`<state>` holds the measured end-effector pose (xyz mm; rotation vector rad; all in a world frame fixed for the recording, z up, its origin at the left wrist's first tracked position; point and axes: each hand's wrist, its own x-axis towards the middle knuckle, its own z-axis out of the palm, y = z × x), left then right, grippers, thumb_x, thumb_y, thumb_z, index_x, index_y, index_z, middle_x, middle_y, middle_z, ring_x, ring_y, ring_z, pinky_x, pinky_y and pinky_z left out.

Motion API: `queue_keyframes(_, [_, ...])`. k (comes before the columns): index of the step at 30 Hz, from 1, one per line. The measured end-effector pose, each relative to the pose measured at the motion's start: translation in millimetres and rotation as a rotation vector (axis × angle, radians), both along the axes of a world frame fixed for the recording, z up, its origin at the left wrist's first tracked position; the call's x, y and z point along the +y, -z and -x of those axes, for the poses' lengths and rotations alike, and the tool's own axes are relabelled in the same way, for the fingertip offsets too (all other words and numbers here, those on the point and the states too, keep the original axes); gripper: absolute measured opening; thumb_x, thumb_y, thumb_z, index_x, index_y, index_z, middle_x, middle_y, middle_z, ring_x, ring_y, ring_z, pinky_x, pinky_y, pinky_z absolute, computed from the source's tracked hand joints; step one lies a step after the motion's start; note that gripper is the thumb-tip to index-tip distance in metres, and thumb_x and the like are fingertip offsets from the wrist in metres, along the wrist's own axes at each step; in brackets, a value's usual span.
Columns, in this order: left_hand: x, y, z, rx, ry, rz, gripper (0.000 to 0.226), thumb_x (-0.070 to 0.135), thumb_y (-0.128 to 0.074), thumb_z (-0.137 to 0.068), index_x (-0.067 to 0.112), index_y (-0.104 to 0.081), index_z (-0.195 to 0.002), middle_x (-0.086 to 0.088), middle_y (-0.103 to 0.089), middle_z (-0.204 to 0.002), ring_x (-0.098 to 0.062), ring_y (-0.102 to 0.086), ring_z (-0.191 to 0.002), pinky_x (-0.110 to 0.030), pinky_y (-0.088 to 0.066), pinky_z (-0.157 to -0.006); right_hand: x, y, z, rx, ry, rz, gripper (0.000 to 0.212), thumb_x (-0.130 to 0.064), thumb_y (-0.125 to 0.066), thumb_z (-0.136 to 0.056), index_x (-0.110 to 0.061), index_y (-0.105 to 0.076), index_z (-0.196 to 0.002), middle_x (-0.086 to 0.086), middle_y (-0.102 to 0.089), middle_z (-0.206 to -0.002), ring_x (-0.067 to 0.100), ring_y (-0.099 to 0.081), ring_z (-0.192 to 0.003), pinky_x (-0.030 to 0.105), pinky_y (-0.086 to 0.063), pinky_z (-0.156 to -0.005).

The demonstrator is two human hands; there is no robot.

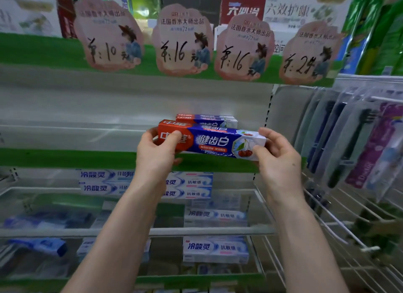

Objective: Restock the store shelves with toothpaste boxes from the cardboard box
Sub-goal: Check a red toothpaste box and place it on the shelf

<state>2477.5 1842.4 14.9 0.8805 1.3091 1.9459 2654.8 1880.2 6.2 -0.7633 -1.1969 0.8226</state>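
A red, blue and white toothpaste box (214, 142) with cherries printed on it is held level at the front edge of the middle shelf (65, 158). My left hand (156, 153) grips its red end and my right hand (277, 153) grips its white end. Just behind it, two more boxes of the same kind (209, 119) lie stacked on that shelf. The cardboard box is out of view.
Pink price tags (181, 44) hang from the green shelf above. Blue-and-white toothpaste boxes (192, 183) fill the lower shelves behind clear rails. Packaged toothbrushes (353, 138) hang on hooks at the right. The left stretch of the middle shelf holds nothing.
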Motion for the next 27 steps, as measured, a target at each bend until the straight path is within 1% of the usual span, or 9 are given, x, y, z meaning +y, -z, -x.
queue_keyframes(5, [31, -24, 15, 0.182, 0.006, 0.051, 0.047, 0.022, -0.064, -0.089, 0.019, -0.043, -0.131, -0.005, -0.062, -0.108, -0.017, -0.065, -0.089, -0.03, -0.056, -0.072, 49, -27, -6, -0.137, -0.121, -0.023, 0.032, 0.002, -0.061, -0.088, -0.017, -0.054, -0.114, -0.002, -0.066, -0.098, 0.01, -0.066, -0.09, 0.02, -0.056, -0.077])
queue_keyframes(8, [52, -32, 27, 0.344, 0.018, 0.1, 0.047, 0.023, -0.065, -0.089, 0.025, -0.045, -0.131, -0.006, -0.063, -0.102, -0.018, -0.066, -0.084, -0.034, -0.057, -0.072, 82, -30, -4, -0.272, -0.108, 0.016, 0.04, 0.002, -0.066, -0.084, -0.018, -0.054, -0.117, 0.004, -0.064, -0.107, 0.014, -0.063, -0.093, 0.016, -0.053, -0.07])
queue_keyframes(12, [81, -38, 41, 0.557, 0.099, 0.264, 0.038, 0.026, -0.073, -0.082, 0.024, -0.053, -0.114, -0.007, -0.063, -0.106, -0.023, -0.065, -0.09, -0.036, -0.057, -0.074, 117, -36, -8, -0.53, -0.156, 0.083, 0.05, 0.0, -0.068, -0.082, -0.013, -0.053, -0.128, 0.0, -0.056, -0.109, 0.011, -0.058, -0.091, 0.009, -0.052, -0.063])
queue_keyframes(14, [94, -39, 46, 0.667, 0.117, 0.308, 0.037, 0.024, -0.075, -0.08, 0.02, -0.055, -0.111, -0.006, -0.065, -0.104, -0.021, -0.063, -0.087, -0.035, -0.054, -0.073, 130, -39, -11, -0.662, -0.19, 0.102, 0.049, -0.006, -0.071, -0.082, -0.016, -0.054, -0.127, -0.004, -0.056, -0.113, 0.011, -0.057, -0.096, 0.016, -0.053, -0.072])
queue_keyframes(17, [109, -44, 50, 0.824, 0.139, 0.305, 0.038, 0.018, -0.072, -0.084, 0.018, -0.053, -0.117, -0.007, -0.066, -0.104, -0.015, -0.061, -0.077, -0.02, -0.045, -0.059, 146, -44, -10, -0.844, -0.176, 0.07, 0.048, -0.017, -0.076, -0.079, -0.015, -0.057, -0.123, -0.002, -0.058, -0.116, 0.013, -0.057, -0.103, 0.027, -0.052, -0.085])
queue_keyframes(19, [120, -51, 53, 1.021, 0.105, 0.349, 0.033, 0.022, -0.07, -0.085, 0.02, -0.057, -0.116, -0.004, -0.065, -0.102, -0.013, -0.059, -0.077, -0.02, -0.043, -0.06, 155, -49, -5, -1.016, -0.128, 0.048, 0.041, -0.021, -0.076, -0.078, -0.016, -0.059, -0.115, -0.003, -0.058, -0.11, 0.011, -0.058, -0.097, 0.022, -0.05, -0.074])
queue_keyframes(21, [130, -58, 56, 1.25, 0.068, 0.46, 0.03, 0.03, -0.069, -0.085, 0.021, -0.06, -0.112, -0.001, -0.063, -0.104, -0.016, -0.058, -0.085, -0.025, -0.044, -0.069, 162, -54, 1, -1.121, -0.085, 0.064, 0.036, -0.022, -0.074, -0.08, -0.017, -0.059, -0.112, -0.003, -0.057, -0.111, 0.008, -0.056, -0.09, 0.019, -0.047, -0.064])
queue_keyframes(25, [150, -63, 60, 1.461, 0.108, 0.603, 0.033, 0.034, -0.065, -0.087, 0.018, -0.06, -0.114, 0.0, -0.059, -0.114, -0.018, -0.056, -0.096, -0.03, -0.045, -0.081, 172, -61, 11, -1.274, 0.007, 0.042, 0.05, -0.029, -0.068, -0.085, -0.019, -0.052, -0.131, -0.001, -0.05, -0.135, 0.018, -0.049, -0.12, 0.033, -0.047, -0.097])
queue_keyframes(27, [154, -62, 61, 1.476, 0.123, 0.61, 0.035, 0.032, -0.066, -0.087, 0.019, -0.057, -0.118, 0.0, -0.056, -0.115, -0.017, -0.055, -0.097, -0.03, -0.045, -0.081, 172, -63, 14, -1.343, 0.038, 0.022, 0.05, -0.03, -0.064, -0.088, -0.019, -0.05, -0.134, -0.001, -0.049, -0.136, 0.019, -0.043, -0.127, 0.037, -0.043, -0.103])
